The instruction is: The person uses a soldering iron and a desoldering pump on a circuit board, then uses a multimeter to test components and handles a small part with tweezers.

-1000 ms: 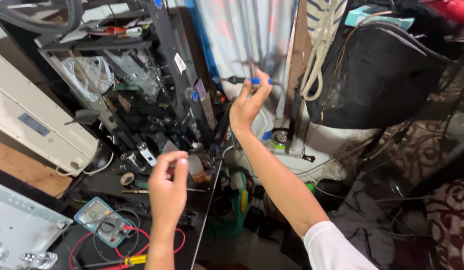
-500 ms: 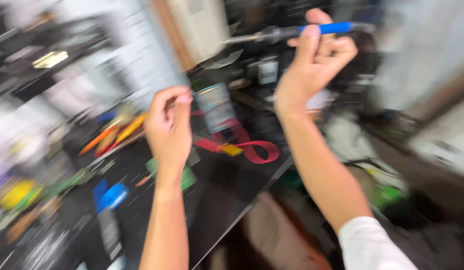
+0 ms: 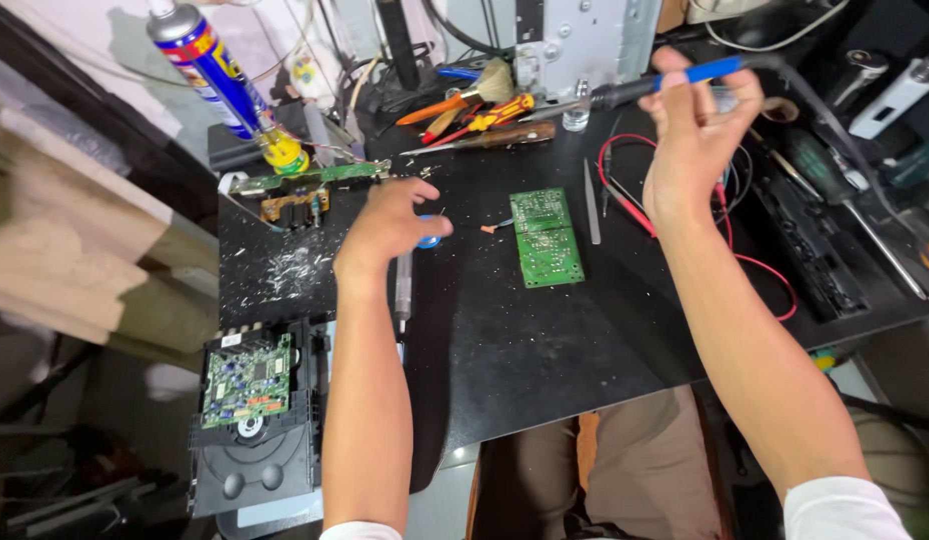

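A black worktop [image 3: 545,340], dusted with pale flecks and shavings, fills the middle of the view, with cluttered shelves and cables behind it and a bare floor below its near edge.

Far to the left of the left grip, a disc-drive chassis [image 3: 250,420] with a small green board on top hangs off the worktop's corner. Up and to the left of that grip stands a blue and yellow spray can [image 3: 213,70], tilted, and just beyond the knuckles lies a narrow green board strip [image 3: 305,180].

The left hand [image 3: 390,225] hovers low over the worktop with its grip pinched nearly shut; what the fingertips pinch is too small to tell. A grey pen-shaped tool [image 3: 404,285] lies directly under the wrist, and a blue roll peeks out beside the fingers.

Between the two grips a green circuit board [image 3: 547,237] lies flat, with slim tweezers [image 3: 591,215] just to its right. Screwdrivers with orange handles [image 3: 480,108] and a brush sit behind it.

The right hand [image 3: 697,140] is raised, its grip closed around a blue-handled soldering iron [image 3: 675,82], held roughly level with its tip pointing left toward the metal case. Red leads [image 3: 760,265] curl under the right forearm.
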